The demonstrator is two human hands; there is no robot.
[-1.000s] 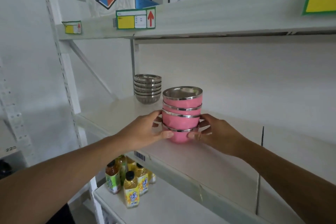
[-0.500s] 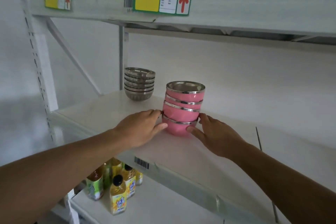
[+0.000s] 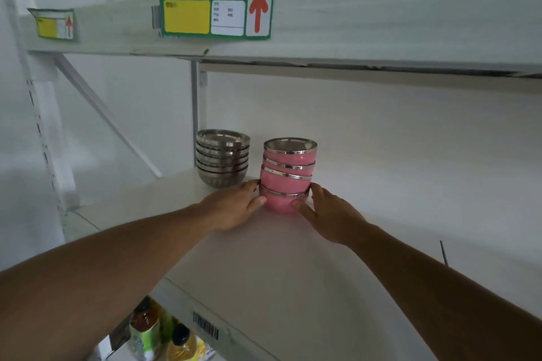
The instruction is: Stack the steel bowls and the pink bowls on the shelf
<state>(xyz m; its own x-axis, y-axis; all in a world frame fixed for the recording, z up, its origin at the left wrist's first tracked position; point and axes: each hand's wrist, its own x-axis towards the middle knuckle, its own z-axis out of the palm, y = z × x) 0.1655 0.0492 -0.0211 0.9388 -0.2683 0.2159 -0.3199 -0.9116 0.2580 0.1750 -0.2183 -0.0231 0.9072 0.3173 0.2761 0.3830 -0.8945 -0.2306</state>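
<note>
At the far left of the white shelf stands the stack of steel bowls, nested and upright, close to the back wall. Just in front of it and to its right, the left hand lies low on the shelf, its grip partly closed around the bottom bowl of the stack of pink bowls, thumb at the near side and fingers curled round the left flank. That pink stack, several steel-rimmed bowls, sits on the shelf just right of the steel one, with a narrow gap between the two; its upper bowls look a little askew, the rims not quite parallel. On its right the right hand mirrors the left, grip likewise half closed on the bottom bowl, thumb at the near side. Both stacks seem made, so the task looks close to done, with only settling the pink stack left. The risk lies in that uneven nesting: since only the bottom bowl is held, a quick push or jerky release could tip the top bowls off. Sliding it further left could also knock it into the steel stack. On the lower shelf, near left, drink bottles stand under the edge where a fallen bowl might land.
</note>
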